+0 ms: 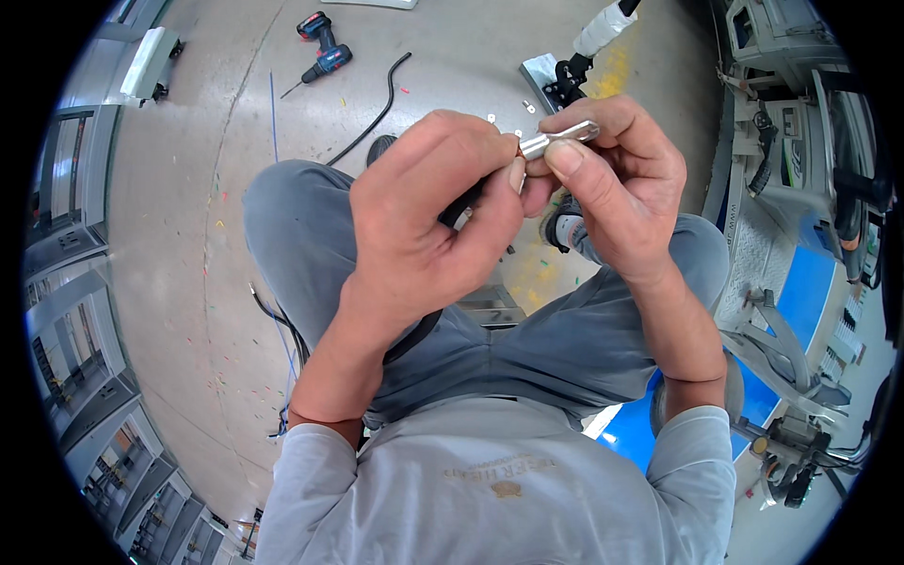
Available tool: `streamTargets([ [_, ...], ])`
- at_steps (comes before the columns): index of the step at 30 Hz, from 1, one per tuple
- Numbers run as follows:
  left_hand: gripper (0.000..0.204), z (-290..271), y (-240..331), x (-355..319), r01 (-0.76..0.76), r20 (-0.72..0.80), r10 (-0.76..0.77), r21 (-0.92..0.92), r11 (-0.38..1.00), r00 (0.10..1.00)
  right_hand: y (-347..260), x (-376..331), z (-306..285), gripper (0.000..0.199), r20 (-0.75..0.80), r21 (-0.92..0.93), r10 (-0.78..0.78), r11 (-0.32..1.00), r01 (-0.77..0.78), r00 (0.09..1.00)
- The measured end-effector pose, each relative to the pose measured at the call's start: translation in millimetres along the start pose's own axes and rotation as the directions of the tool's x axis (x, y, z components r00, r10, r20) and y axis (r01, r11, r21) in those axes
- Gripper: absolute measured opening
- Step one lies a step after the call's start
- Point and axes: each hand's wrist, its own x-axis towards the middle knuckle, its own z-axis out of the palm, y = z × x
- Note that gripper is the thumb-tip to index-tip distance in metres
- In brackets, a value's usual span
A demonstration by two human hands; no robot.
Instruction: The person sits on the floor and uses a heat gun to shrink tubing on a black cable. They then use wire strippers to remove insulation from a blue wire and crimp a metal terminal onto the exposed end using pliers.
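Up in front of my knees, my right hand (626, 188) pinches a silvery metal cable lug (537, 146) between thumb and fingers, its flattened end with a hole pointing right. My left hand (414, 217) is closed around a black cable (459, 205), mostly hidden by the palm. A little copper colour shows at the lug's left end, against the left fingertips. The lug and the cable end meet there; how far one sits inside the other is hidden.
On the floor lie a cordless drill (325, 52), a loose black cable piece (381, 111) and several small lugs (529, 106). Beyond my right hand stands a black tool (569, 77) with a white-wrapped handle (603, 30). Metal cabinets (71, 179) line the left; equipment stands right.
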Motion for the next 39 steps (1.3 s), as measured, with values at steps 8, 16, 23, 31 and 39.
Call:
streamTargets([
  [8, 0.009, -8, 4, 3, 0.325, 0.141, -0.295, -0.309, 0.894, 0.945, 0, 1, -6, 0.018, 0.031, 0.020, 0.000, 1.000, 0.000, 1.000],
  [16, 0.006, -8, -1, 6, 0.492, 0.243, -0.438, -0.579, 0.651, 0.866, -2, 1, -7, 0.018, 0.037, 0.008, 0.021, 1.000, -0.022, 0.999],
  [23, 0.011, -3, 2, -1, 0.280, 0.072, -0.270, -0.266, 0.923, 0.960, -3, 1, -6, 0.017, 0.027, -0.036, 0.023, 0.999, -0.022, 0.999],
  [31, 0.020, 2, 1, -1, 0.003, -0.022, -0.002, 0.044, 0.999, 1.000, 2, 1, -5, 0.017, 0.028, -0.021, 0.001, 1.000, 0.000, 1.000],
  [39, 0.019, -1, 2, -1, 0.075, -0.008, -0.075, -0.076, 0.994, 0.997, 2, 3, -4, 0.017, 0.030, -0.041, 0.013, 0.999, -0.012, 0.999],
])
